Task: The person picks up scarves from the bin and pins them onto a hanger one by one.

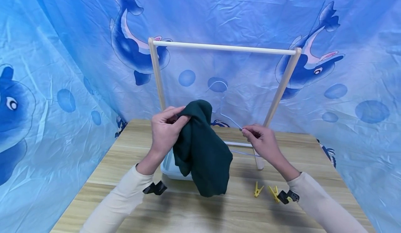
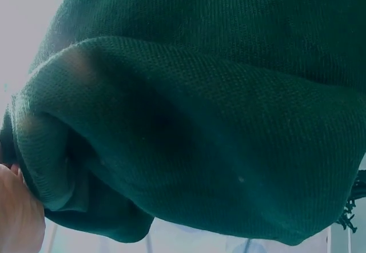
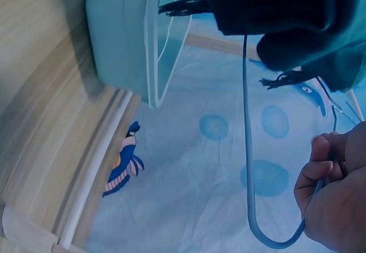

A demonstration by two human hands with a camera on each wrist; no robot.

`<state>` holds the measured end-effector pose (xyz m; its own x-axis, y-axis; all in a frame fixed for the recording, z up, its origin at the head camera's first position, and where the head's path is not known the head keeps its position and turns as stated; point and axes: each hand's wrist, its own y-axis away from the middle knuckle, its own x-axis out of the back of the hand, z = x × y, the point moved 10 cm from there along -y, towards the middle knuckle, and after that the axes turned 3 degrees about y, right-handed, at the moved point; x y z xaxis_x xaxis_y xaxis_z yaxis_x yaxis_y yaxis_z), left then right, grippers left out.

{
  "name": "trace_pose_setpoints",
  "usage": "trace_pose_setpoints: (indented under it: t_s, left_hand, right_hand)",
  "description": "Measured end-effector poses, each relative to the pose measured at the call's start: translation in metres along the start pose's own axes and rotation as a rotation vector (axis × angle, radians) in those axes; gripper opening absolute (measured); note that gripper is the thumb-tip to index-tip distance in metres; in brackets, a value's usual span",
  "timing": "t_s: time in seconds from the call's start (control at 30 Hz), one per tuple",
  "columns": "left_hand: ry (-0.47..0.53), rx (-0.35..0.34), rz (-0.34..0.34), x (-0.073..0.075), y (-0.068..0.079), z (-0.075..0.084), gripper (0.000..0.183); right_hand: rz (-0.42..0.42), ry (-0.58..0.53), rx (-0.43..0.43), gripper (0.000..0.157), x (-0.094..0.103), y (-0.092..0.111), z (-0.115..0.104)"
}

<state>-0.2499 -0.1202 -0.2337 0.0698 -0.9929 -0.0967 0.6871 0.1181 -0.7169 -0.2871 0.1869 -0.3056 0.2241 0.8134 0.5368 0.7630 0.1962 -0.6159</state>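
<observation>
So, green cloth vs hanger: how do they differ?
The green cloth is dark and limp with fringe; the hanger is pale and thin. The left hand pinches the green cloth; the right hand grips the hanger. Both are held above the table.

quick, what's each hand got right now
Left hand: closed, holding the dark green cloth.
Right hand: closed, holding the thin hanger.

open room just beneath white round rail [image 1: 225, 47] at upper centre, dark green cloth [image 1: 208, 156] blocking centre, yellow plastic clothespins [image 1: 257, 192] at lower right
</observation>
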Motion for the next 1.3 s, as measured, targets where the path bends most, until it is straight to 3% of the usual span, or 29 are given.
trace_pose_setpoints:
  t_s: [0.2, 0.5, 0.8, 1.07, 1.3]
  left_hand:
    - [-0.010, 0.011, 0.009, -0.001, 0.005, -0.004, 0.022]
    - [-0.034, 0.021, 0.007, -0.004, 0.011, -0.010, 0.021]
    - [-0.090, 0.124, 0.017, -0.001, 0.018, -0.025, 0.019]
    - [-0.138, 0.224, -0.023, -0.003, 0.024, -0.040, 0.017]
    - [-0.138, 0.230, -0.017, -0.002, 0.021, -0.047, 0.018]
  right_hand:
    - [-0.012, -0.067, -0.021, 0.012, -0.007, 0.002, -0.007]
    - [0.003, -0.074, -0.023, 0.013, -0.010, 0.004, -0.013]
    - [0.036, -0.096, -0.014, 0.012, -0.010, 0.004, -0.021]
    - [0.068, -0.142, -0.022, 0.012, -0.006, 0.002, -0.021]
    - [0.029, -0.156, 0.001, 0.012, -0.010, 0.003, -0.026]
